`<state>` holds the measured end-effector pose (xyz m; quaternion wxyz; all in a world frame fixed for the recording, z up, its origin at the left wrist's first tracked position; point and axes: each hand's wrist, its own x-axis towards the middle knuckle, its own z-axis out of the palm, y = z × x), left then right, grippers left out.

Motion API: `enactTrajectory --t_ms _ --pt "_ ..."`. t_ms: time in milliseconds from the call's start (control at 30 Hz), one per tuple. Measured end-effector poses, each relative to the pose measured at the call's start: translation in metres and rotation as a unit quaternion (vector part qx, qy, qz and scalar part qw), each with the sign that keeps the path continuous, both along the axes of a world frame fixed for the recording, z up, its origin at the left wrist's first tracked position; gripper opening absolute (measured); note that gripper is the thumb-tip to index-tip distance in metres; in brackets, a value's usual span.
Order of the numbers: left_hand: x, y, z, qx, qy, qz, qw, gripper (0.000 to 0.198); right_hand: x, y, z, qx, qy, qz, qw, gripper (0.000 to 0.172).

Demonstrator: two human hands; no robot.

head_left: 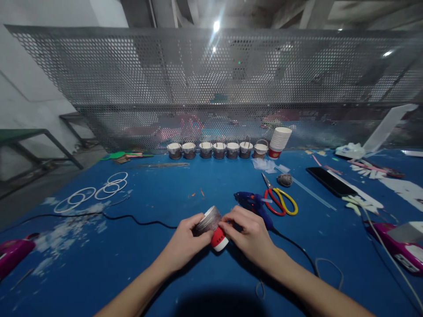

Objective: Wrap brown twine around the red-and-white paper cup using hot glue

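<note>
Cup (219,238) is positioned left of the glue gun (254,204) and nearer to me. It is tilted, with its rim pointing away from me and its red and white base end towards me. Grey cord (212,219) covers the rim end in close turns. My left hand (185,241) is closed around the wrapped side, thumb and fingers firm on the cup. My right hand (250,228), in front of the glue gun, is bent with little gap between thumb and fingertips, at the cord's lower edge; whether they pinch the cord or merely press it, I cannot tell. Scissors (273,201) lie just right of the glue gun. A cord ball (284,179) sits beyond it to the right. A row of small pails (219,152) stands well beyond it, mostly leftward.
</note>
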<state>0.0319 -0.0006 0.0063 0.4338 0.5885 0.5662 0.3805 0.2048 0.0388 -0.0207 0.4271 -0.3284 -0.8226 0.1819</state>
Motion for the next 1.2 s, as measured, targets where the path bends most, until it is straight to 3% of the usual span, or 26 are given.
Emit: enactTrajectory --t_ms 400,833,1100,1200 --pt "-0.0034 0.0 -0.0024 -0.002 0.021 -0.003 1.0 0.016 0.0023 0.0044 0.0007 0.006 0.003 0.011 1.0 0.022" --pt "-0.0048 -0.0013 -0.0005 0.025 0.025 -0.009 0.999 0.012 0.0028 0.0032 0.0027 -0.044 0.024 0.011 0.999 0.018" --pt "-0.0081 -0.0005 -0.0064 -0.015 -0.16 -0.031 0.987 0.035 0.0031 0.0055 0.0044 -0.11 0.047 0.014 0.993 0.014" --pt "-0.0086 0.0011 -0.007 -0.055 -0.226 -0.027 0.972 0.034 0.0021 0.0047 0.0071 -0.129 0.053 0.011 0.99 0.014"
